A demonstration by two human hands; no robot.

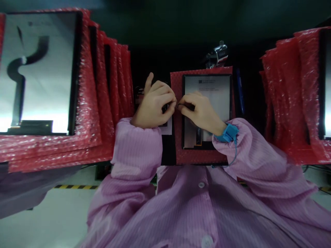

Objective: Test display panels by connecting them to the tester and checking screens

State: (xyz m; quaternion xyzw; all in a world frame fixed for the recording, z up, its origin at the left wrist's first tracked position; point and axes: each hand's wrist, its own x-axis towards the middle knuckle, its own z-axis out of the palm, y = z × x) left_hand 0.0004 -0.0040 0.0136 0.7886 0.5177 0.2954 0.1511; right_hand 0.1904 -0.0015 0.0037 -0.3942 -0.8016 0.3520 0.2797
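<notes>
My left hand [157, 106] and my right hand [199, 107] meet fingertip to fingertip over the left edge of a flat display panel [220, 90]. Thumb and forefinger are pinched together on each hand. A small dark strip shows at the right fingertips, too little of it to name; what the left fingers hold is hidden. The panel has a grey back with a dark frame, and lies on a red bubble-wrap sheet [201, 158]. Near its lower edge a flex cable [198, 137] is partly visible beneath my right hand. A blue wrist strap [228, 133] circles my right wrist.
At left, a stack of red bubble-wrap sheets [103, 120] carries a larger-looking panel [59, 75]. Another such stack [289, 100] stands at right. A shiny metal counter [218, 55] sits behind the middle panel, with a blue pen [240, 91] to its right.
</notes>
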